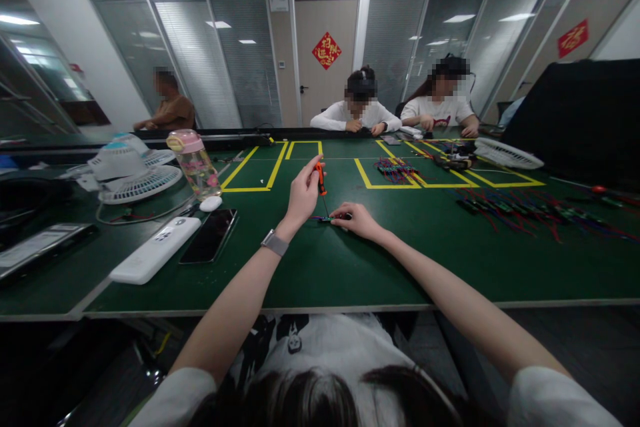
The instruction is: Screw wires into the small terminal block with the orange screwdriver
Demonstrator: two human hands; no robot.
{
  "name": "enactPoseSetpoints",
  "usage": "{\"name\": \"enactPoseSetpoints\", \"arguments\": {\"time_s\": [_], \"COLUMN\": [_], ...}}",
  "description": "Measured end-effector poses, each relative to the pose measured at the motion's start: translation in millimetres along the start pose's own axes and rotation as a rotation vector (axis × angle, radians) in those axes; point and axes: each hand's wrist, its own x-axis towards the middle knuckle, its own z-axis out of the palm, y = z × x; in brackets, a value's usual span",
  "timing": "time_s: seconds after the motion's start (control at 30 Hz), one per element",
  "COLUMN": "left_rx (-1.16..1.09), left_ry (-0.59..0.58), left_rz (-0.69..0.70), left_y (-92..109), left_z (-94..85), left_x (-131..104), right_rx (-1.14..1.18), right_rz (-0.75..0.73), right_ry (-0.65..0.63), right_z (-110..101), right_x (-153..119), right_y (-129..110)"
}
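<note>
An orange-and-black screwdriver (321,180) stands nearly upright in my left hand (304,192), the fingers closed round its handle. Its thin shaft points down at a small green circuit board (326,219) on the table. My right hand (357,221) pinches the board's right side, beside a small dark part. The exact spot where the tip meets the board is too small to make out. Off to the right lie a bundle of boards with red and blue wires (397,171) and a longer row of wired boards (520,207).
On the left of the green table (320,273) are a black phone (209,236), a white power bank (156,250), a bottle (195,163) and a white fan (133,177). Yellow tape (245,189) marks areas. Two people sit opposite; another sits farther left.
</note>
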Motion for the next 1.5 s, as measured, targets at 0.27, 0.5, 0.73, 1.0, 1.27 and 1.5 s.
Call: {"name": "enactPoseSetpoints", "arguments": {"time_s": [0.27,0.5,0.73,1.0,1.27,1.5], "left_rx": [0.155,0.081,0.081,0.089,0.096,0.084], "left_ry": [0.095,0.025,0.047,0.045,0.063,0.047], "left_rz": [0.077,0.006,0.048,0.021,0.055,0.026], "left_y": [3.4,1.6,1.9,-3.5,-0.5,-4.2], "left_z": [-1.2,0.0,-0.1,-1.5,0.0,-0.8], "left_x": [-1.5,0.4,0.0,0.6,0.2,0.9], "right_rx": [-0.004,-0.002,-0.004,0.003,-0.004,-0.004], "right_rz": [0.002,-0.001,-0.004,-0.002,-0.003,0.016], "right_ry": [0.002,-0.003,0.004,0.008,0.008,0.003], "right_z": [0.4,0.6,0.4,0.3,0.2,0.6], "right_x": [0.0,0.5,0.1,0.2,-0.1,0.3], "right_y": [0.6,0.1,0.6,0.3,-0.1,-0.3]}}
